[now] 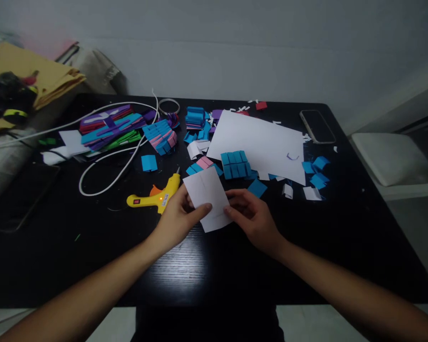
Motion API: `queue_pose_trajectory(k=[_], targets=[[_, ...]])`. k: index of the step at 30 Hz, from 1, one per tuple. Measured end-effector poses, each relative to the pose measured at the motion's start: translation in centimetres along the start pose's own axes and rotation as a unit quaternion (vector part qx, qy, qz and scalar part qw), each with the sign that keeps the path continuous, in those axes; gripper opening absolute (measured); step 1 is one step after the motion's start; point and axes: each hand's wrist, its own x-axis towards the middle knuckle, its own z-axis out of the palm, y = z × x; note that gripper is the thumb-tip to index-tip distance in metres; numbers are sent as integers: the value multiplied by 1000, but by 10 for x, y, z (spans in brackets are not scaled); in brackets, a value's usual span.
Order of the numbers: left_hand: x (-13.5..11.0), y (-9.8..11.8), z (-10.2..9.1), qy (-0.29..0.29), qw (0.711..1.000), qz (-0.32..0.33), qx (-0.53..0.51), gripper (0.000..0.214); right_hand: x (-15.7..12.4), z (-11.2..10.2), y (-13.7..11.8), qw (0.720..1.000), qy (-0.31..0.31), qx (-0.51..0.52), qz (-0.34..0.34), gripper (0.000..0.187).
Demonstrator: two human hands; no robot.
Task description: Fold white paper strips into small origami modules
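Note:
A small white sheet of paper (207,192) with faint lines on it is held tilted above the black table. My left hand (180,213) pinches its left side, the thumb lying across the front. On the right edge, my right hand (253,216) grips the same sheet between thumb and fingers. Just left of the sheet lies a yellow glue gun (160,195) with an orange trigger and a small lit light. Beyond my hands sit a block of folded blue paper pieces (235,165) and a pink folded piece (204,162).
A large white sheet (260,142) lies at the back, with a phone (317,127) to its right. Bundles of coloured paper strips (110,126) and a looped white cable (89,192) occupy the left. Loose blue pieces (319,179) and white scraps are scattered about the black table (271,280).

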Motion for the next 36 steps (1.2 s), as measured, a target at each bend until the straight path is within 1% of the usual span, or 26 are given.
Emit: queue_pose_trajectory(k=[2,5,9,15,17,19,21,23,25,29,31,34,36], targets=[[-1,-1,0,10,1000,0,-2,53,0,0,1,1000,-1,-2,-2,29],[-2,-2,-1,35,999,7,6,52,-1,0,2,1000,-5,-3,-8,28],[-3,-1,0,44,999,14,16,52,-2,1,1,1000,-10,2,-14,29],[-4,3,-1,69,995,12,67,53,-2,0,0,1000,-9,16,-11,30],[-5,3,-1,65,995,2,77,52,-1,1,0,1000,-7,24,-8,31],[-6,2,-2,49,996,-5,78,50,-1,1,0,1000,0,26,-3,31],[-7,1,-2,28,996,-9,82,44,-1,2,0,1000,11,29,2,31],[-7,1,-2,20,995,-8,95,39,-2,2,-1,999,20,32,6,31],[-8,1,-1,21,993,0,113,35,-2,2,-3,999,20,28,14,30],[-8,0,-1,11,991,35,127,30,-2,1,-5,999,8,27,24,32],[-8,-1,-1,27,989,48,138,33,-2,0,-6,999,8,24,25,29],[-9,-4,-1,75,984,69,147,48,-1,0,-5,999,16,20,25,26],[-9,-4,0,78,983,88,144,52,0,-1,-5,999,16,27,22,26]])
